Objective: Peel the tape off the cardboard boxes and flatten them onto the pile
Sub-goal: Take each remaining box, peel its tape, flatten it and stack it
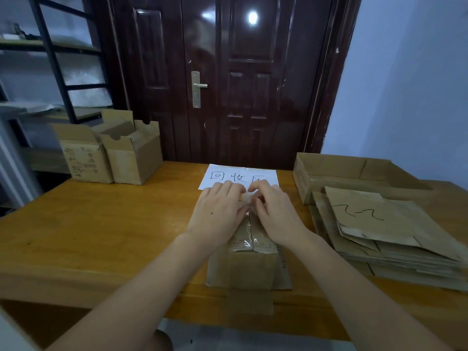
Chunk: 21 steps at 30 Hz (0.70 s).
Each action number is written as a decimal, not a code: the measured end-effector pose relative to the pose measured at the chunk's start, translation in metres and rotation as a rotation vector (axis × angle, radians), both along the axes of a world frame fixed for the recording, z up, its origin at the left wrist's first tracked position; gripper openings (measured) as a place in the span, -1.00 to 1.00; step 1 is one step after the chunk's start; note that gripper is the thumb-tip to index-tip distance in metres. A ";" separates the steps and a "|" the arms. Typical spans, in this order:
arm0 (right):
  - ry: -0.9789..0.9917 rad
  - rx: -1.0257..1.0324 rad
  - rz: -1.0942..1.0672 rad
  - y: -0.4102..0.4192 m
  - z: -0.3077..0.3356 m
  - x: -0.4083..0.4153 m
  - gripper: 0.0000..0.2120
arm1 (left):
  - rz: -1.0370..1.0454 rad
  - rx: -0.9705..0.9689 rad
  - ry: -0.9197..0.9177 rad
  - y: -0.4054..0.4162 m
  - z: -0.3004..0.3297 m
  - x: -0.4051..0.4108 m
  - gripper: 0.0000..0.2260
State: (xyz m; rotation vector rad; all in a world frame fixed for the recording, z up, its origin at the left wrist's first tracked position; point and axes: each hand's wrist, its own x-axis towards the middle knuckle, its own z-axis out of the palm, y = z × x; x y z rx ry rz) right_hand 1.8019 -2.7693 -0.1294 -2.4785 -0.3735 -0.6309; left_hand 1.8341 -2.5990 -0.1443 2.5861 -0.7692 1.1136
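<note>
1. A sealed cardboard box [249, 252] stands on the wooden worktop [101, 224] directly in front of the person, with clear tape [249, 234] running along the seam of its top flaps and down over the near edge.
2. The left hand [217, 214] and the right hand [276, 214] both rest on the far part of the box top. Their fingers [234, 190] are curled and meet over the seam, apparently picking at the tape's far end; whether a loose tab is actually pinched cannot be made out.
3. The pile of flattened boxes [395, 239] lies to the right on the worktop, well apart from the hands, with an open shallow carton [336, 171] behind it.
4. Two open boxes [111, 155] stand at the far left, and a sheet of paper [240, 174] with handwritten characters lies just beyond the hands.
5. The box looks light and probably empty; its thin walls are stiff along the creases but would buckle under a hard press.
6. The tape is thin, glossy and slippery, and likely to tear into strips if pulled sideways. The best hold is a lifted end at the seam, pulled low along the seam while the other hand steadies the top.
</note>
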 end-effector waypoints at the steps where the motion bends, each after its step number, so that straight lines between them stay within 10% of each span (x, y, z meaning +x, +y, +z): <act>1: -0.011 0.008 0.009 0.000 0.001 -0.001 -0.77 | 0.010 0.022 0.006 -0.001 -0.001 0.000 -0.76; 21: -0.013 -0.152 -0.085 -0.001 0.004 -0.022 -0.68 | 0.063 0.055 0.054 0.000 -0.004 -0.016 -0.66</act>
